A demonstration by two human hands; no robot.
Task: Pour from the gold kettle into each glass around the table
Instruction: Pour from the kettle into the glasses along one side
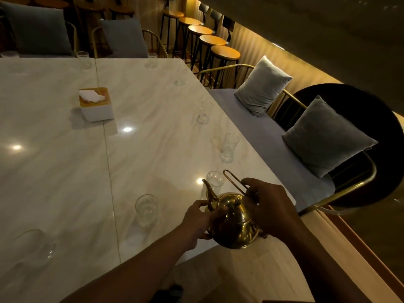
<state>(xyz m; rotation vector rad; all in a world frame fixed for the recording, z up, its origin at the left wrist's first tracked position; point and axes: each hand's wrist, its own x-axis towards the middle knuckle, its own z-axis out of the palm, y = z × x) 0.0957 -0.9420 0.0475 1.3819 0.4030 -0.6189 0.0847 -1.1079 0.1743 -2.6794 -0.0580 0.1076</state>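
Note:
The gold kettle [235, 224] is at the near right corner of the marble table [65, 171]. My right hand [271, 206] grips its wire handle from the right. My left hand [203, 219] cups the kettle's left side below the spout. The spout points up and left, close to a clear glass [215, 180] just behind it. Another glass [146, 209] stands left of the kettle. More glasses line the right edge: one [228, 147] and another [205, 112] farther back. A glass [37, 243] sits at the near left.
A tissue box [96, 104] stands mid-table. Further glasses [84, 60] stand along the far edge. A bench with grey cushions [325, 136] runs along the right side. Bar stools [225, 53] line the far right wall. Cushioned chairs [124, 38] stand behind the table.

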